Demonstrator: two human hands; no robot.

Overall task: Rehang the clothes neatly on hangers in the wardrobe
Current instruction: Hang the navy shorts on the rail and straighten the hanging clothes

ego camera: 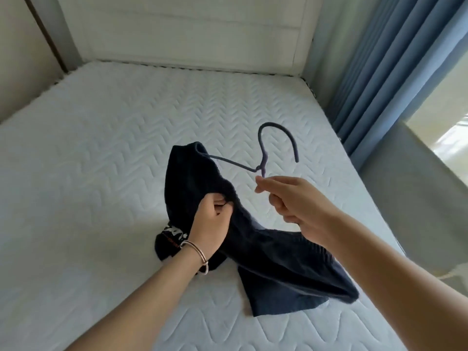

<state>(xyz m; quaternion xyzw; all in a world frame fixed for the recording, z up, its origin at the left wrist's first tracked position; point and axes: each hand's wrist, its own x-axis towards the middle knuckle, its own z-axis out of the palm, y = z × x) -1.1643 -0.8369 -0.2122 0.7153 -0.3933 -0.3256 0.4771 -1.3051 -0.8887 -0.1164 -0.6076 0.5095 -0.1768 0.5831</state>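
Head view of a dark navy garment [266, 249] being threaded onto a slim dark hanger [263, 163] above a white quilted bed [101, 148]. The right hand [291, 201], at centre right of the frame, pinches the hanger just below its neck, fingers closed on the wire. The left hand [212, 219], at centre, is closed on a bunch of the garment's fabric near what appears to be its opening. The garment sits at the middle of the frame, its upper part lifted and its lower part trailing onto the bed toward the lower right; a printed patch shows behind the left wrist. One arm of the hanger runs from the neck toward the upper left and disappears inside the cloth; the other arm is hidden behind the right hand. The hook rises toward the top of the frame and curls over to the right. Judged step: seating the garment on the hanger, one shoulder apparently in. The next move likely calls for drawing fabric over the free arm, then squaring the garment before carrying it to the wardrobe, which is out of view.
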